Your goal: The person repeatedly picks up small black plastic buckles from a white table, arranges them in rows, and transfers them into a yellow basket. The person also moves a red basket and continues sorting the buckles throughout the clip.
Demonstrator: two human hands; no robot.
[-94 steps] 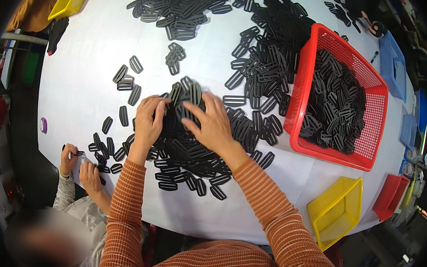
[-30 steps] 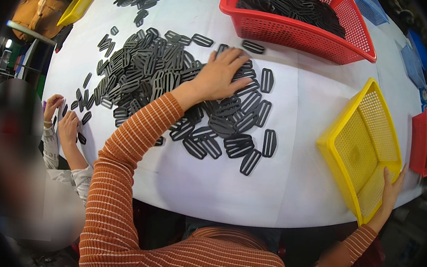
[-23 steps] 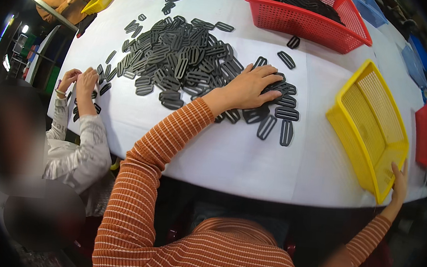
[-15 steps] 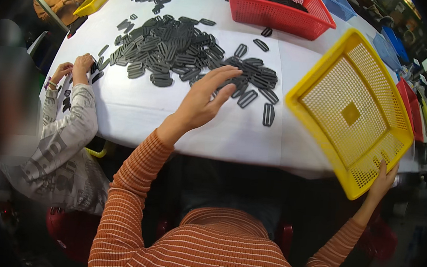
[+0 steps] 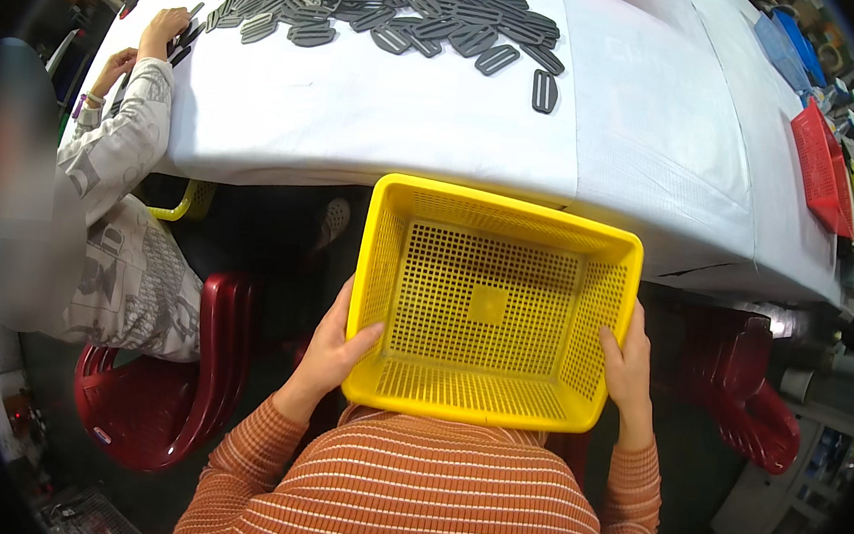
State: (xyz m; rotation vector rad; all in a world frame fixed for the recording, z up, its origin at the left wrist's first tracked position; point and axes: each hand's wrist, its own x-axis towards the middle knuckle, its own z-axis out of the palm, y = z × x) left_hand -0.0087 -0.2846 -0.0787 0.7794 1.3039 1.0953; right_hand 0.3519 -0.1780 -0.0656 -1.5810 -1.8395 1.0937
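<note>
Worktop (image 5: 358, 126): covered in white, its near edge curving across the middle of the view.
Black slotted pieces (image 5: 312, 35): heaped toward the far edge of the worktop, left of centre; one lies just off the heap's near right side.
Yellow basket (image 5: 487, 305): held off the worktop, just before its near edge and in front of the striped orange sweater (image 5: 449, 500); its mesh floor faces up. I cannot tell whether its far rim touches the worktop.
Left hand (image 5: 333, 352): partly closed around the basket's left wall, thumb over the rim, fingertips hidden outside.
Right hand (image 5: 630, 365): gripping the right wall likewise, thumb bent over the rim.
Co-worker (image 5: 128, 183): at the worktop's near left corner, both hands (image 5: 168, 26) among dark pieces, details too small to tell.
Red basket (image 5: 822, 166): at the worktop's right edge.
Dark red chairs (image 5: 150, 411): below the worktop, left and right.
</note>
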